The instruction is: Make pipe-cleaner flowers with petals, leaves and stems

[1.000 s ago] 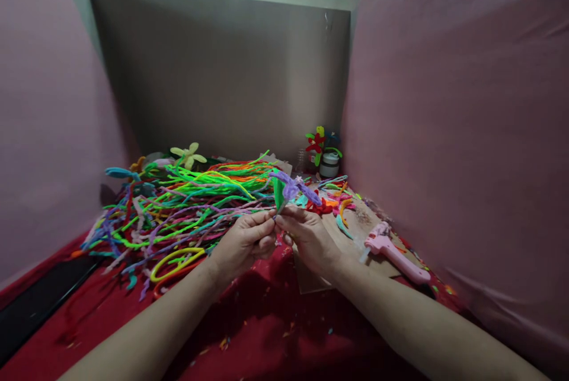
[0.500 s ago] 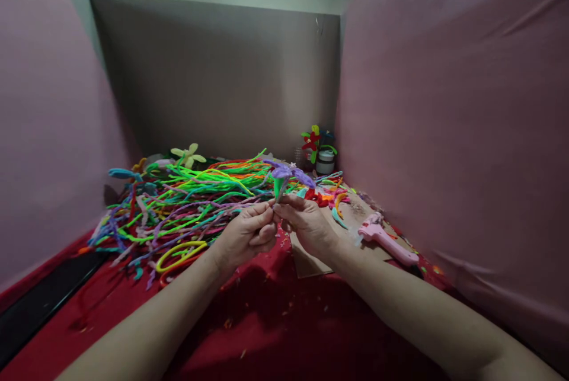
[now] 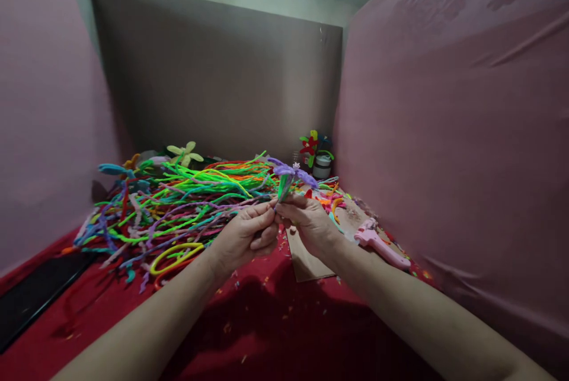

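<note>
A purple pipe-cleaner flower (image 3: 296,175) with a green base is held upright between both hands, above the red cloth. My left hand (image 3: 251,227) pinches the lower end of its stem from the left, fingers curled. From the right, my right hand (image 3: 306,221) grips the stem just under the green part with thumb and fingers. The fingertips of both hands meet there and hide the lowest part of the stem. Behind the hands lies a big heap of coloured pipe cleaners (image 3: 191,191).
A pink glue gun (image 3: 382,247) rests on a cardboard sheet (image 3: 306,262) at the right. At the back stand a small pot (image 3: 322,166) with red and yellow flowers and a pale yellow flower (image 3: 184,153). A black flat object (image 3: 40,292) lies at the left. Pink cloth walls flank both sides.
The flower has turned slightly in my fingers, showing more of its green base. Both hands keep their pinch on the stem. The camera view has shifted and tilted a little.
</note>
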`<state>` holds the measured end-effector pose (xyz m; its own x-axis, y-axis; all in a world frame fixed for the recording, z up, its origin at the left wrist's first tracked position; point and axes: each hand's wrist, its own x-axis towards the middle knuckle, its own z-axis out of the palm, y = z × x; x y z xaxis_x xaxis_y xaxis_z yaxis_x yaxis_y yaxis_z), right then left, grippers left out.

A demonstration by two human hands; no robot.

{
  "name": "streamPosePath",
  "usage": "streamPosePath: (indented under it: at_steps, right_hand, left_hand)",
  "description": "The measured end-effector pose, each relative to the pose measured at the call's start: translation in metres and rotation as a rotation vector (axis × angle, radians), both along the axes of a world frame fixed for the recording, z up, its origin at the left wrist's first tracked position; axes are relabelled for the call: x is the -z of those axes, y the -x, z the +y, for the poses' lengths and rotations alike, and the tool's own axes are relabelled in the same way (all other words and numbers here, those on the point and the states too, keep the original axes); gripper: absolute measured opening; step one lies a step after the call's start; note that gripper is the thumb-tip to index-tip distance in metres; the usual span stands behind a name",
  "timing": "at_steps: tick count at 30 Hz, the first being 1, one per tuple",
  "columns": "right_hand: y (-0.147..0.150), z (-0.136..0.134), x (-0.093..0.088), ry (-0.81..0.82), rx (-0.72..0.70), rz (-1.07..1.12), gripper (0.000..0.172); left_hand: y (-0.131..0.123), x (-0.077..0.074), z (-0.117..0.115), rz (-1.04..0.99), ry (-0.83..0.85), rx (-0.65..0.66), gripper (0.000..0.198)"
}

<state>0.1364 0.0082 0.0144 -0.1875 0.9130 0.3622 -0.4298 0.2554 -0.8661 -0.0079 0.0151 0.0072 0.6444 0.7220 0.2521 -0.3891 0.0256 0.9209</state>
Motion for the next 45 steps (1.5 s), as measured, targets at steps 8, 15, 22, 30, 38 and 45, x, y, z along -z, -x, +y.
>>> streamPosePath:
  at_steps: [8,15,22,30,38,45]
  right_hand:
    - [0.019,0.016,0.002,0.143,0.076,0.056,0.013]
    - [0.014,0.017,0.007,0.025,0.055,-0.038,0.017]
    - [0.000,0.019,0.004,-0.029,0.173,-0.073,0.015]
    - [-0.003,0.024,0.001,0.003,0.060,0.024,0.013]
    - [-0.007,0.028,0.012,0.243,-0.097,0.190,0.012]
    - [-0.005,0.029,0.017,0.214,-0.063,0.152,0.010]
  left_hand:
    - [0.003,0.010,0.008,0.661,-0.886,-0.881,0.013]
    - [0.002,0.016,0.011,0.723,-0.779,-0.861,0.021]
    - [-0.011,0.001,0.018,0.597,-0.583,-0.734,0.017]
    - [-0.017,-0.015,0.017,0.354,-0.178,-0.552,0.016]
    - [-0.016,-0.003,0.020,0.050,0.209,-0.238,0.013]
    - [-0.009,0.008,0.022,-0.027,0.220,-0.094,0.008]
